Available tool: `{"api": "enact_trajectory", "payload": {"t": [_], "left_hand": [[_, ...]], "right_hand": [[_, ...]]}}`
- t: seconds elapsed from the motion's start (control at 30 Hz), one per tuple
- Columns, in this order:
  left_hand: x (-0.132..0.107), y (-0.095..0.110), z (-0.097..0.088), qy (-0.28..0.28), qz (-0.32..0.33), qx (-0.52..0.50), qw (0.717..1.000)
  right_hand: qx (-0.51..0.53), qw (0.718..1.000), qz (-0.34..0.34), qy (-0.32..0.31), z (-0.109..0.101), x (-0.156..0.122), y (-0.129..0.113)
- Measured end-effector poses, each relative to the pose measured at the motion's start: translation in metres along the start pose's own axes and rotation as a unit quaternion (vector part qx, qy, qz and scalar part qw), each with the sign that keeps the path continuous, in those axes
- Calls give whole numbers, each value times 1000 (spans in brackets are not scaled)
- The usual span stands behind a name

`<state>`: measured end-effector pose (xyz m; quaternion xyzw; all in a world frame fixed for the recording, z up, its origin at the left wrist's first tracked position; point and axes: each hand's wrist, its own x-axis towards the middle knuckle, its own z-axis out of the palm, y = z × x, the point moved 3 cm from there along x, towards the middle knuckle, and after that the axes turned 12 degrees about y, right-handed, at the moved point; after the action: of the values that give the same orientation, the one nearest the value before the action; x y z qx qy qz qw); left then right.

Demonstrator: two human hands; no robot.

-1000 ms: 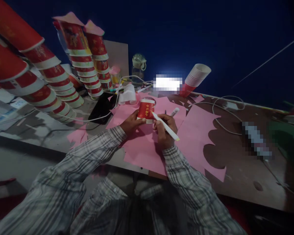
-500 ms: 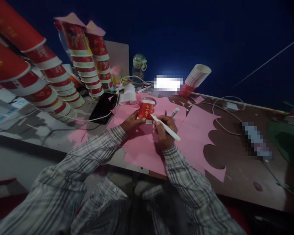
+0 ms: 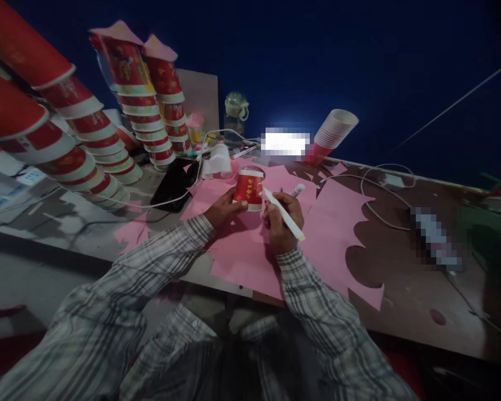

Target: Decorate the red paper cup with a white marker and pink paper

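Note:
A red paper cup [image 3: 249, 188] with gold lettering and white bands at top and bottom is held over pink paper [image 3: 250, 262]. My left hand [image 3: 224, 210] is closed round its left side, the thumb across the lower front. My right hand [image 3: 284, 223] pinches a white marker pen [image 3: 284, 216] with a yellow end. The pen's tip points up and left, beside the cup's right edge; whether it touches is too fine to tell. A white cap or second marker [image 3: 298, 190] shows just behind my right hand.
Towers of stacked red cups [image 3: 144, 106] stand at the left, two topped with pink paper cones. A black phone-like slab [image 3: 174, 186], a bottle [image 3: 235, 114], white cables and a tilted cup stack [image 3: 334, 133] lie further back. A blurred-out device [image 3: 436, 239] is at right.
The pen tip has moved from the cup's lower front to its right edge. The cup has turned slightly, its lettering shifting left. Both hands keep their holds.

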<state>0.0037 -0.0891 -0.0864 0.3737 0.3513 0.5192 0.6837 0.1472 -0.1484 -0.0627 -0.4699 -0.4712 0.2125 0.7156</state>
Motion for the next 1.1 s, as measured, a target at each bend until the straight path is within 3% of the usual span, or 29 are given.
{"api": "enact_trajectory", "payload": {"t": [0.13,0.3,0.6,1.1], "left_hand": [[0,0,-1,-8,-6,-9,1000],[0,-1,-1,-15,2,-14,1000],[-2,7,1,-10,8,8,1000],[0,3,-4,8,13,-19,1000]], "right_hand": [[19,998,22,51,-1,4,-1],[37,998,50,19,2,1,-2],[30,999,-9,-18,6,-1,-7],[19,1000,-13,-18,9,-3,3]]}}
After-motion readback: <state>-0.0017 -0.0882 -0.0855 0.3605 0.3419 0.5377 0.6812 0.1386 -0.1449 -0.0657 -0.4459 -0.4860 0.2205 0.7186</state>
